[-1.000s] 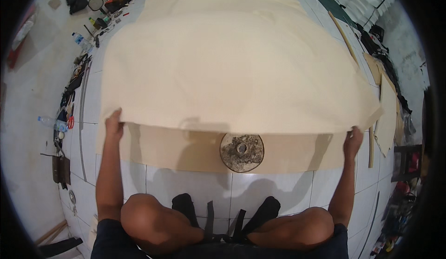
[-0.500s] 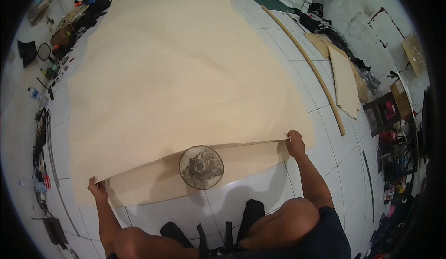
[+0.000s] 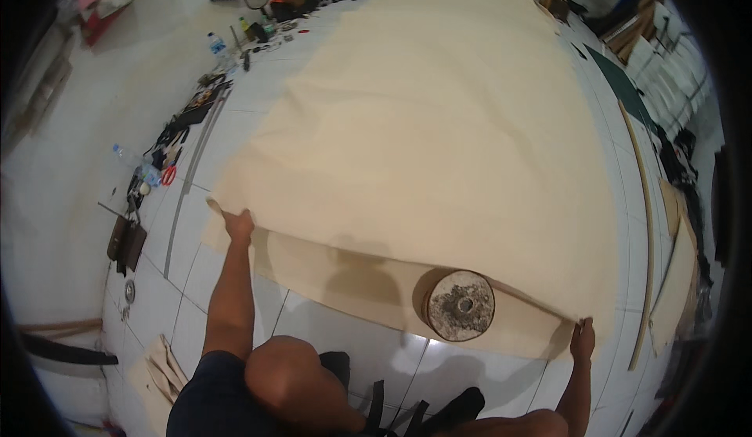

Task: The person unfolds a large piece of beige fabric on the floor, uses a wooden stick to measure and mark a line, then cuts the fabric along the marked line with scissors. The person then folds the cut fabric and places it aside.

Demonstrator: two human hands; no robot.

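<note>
A large cream fabric sheet [image 3: 439, 124] lies spread over the white tiled floor, with a second cream layer [image 3: 352, 276] showing under its near edge. My left hand [image 3: 237, 224] grips the top sheet's near left corner. My right hand [image 3: 583, 337] pinches its near right corner. Between my hands a round grey metal weight [image 3: 460, 305] rests on the lower layer, close to the lifted edge. My knees fill the bottom of the view.
Plastic bottles [image 3: 133, 163], red-handled scissors [image 3: 168, 175] and dark tools lie along the left side. A long metal ruler [image 3: 192, 171] runs beside the fabric's left edge. A thin wooden strip [image 3: 646, 225] and cardboard pieces [image 3: 677, 280] lie to the right.
The view has swung back to the left, and both hands still hold the sheet's near corners. The round weight now sits nearer my right hand.
</note>
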